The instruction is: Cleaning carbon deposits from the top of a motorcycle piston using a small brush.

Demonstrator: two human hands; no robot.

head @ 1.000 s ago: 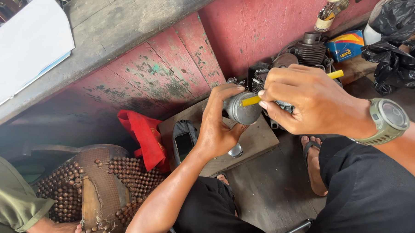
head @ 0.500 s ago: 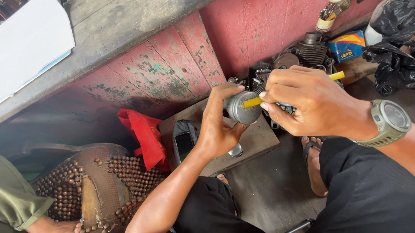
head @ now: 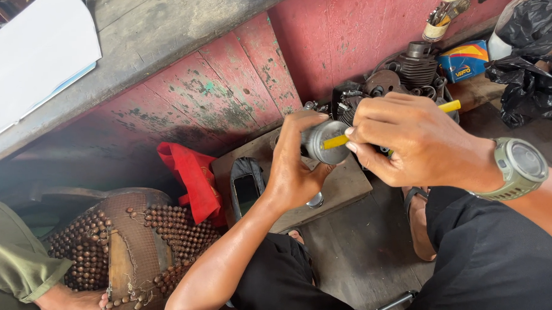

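Nothing has shifted in the last second: the left hand [head: 298, 172] still grips the grey metal cylinder [head: 326, 142] above the wooden board [head: 344, 186], the right hand [head: 413, 141] still pinches the yellow-handled tool [head: 337, 141] against its face, so the work continues in place.

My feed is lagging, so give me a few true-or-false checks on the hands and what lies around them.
1. The left hand holds a grey metal cylinder. True.
2. The right hand holds a red tool. False: the tool is yellow.
3. A watch sits on the left wrist. False: it is on the right wrist.
4. A red cloth lies left of the phone. True.
5. The tool's tip rests on the cylinder's end face. True.
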